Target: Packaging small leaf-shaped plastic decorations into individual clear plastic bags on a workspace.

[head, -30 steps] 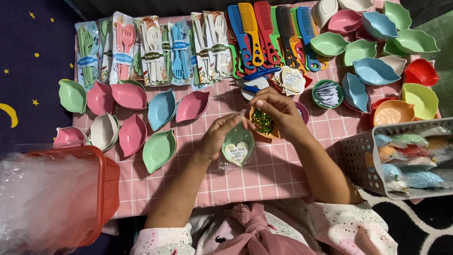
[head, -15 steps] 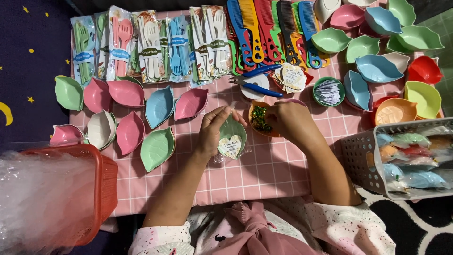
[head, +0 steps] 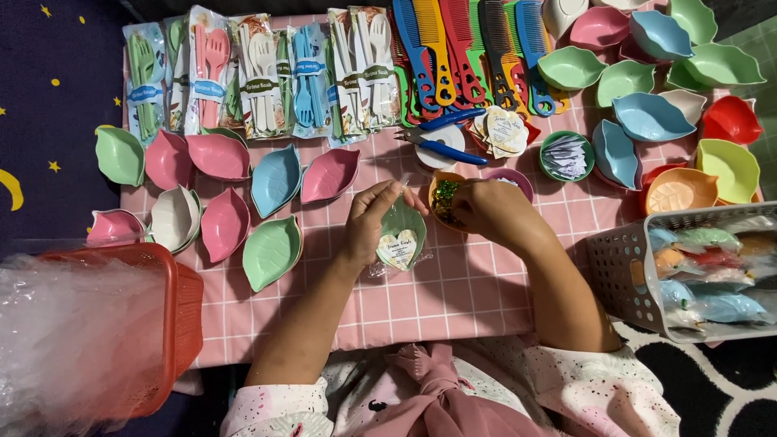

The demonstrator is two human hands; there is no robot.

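The left hand (head: 368,222) grips a wrapped green leaf dish (head: 402,235) with heart tag upward, while the right hand (head: 486,209) pinches into the adjacent orange bowl (head: 443,198), keeping both within reach.

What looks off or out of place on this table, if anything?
Nothing spilled or broken. The left hand holds a green leaf dish in clear wrap with a heart tag; the right hand rests at a small orange bowl of green bits. Only untidy spot: blue scissors lying slantwise across a small white dish.
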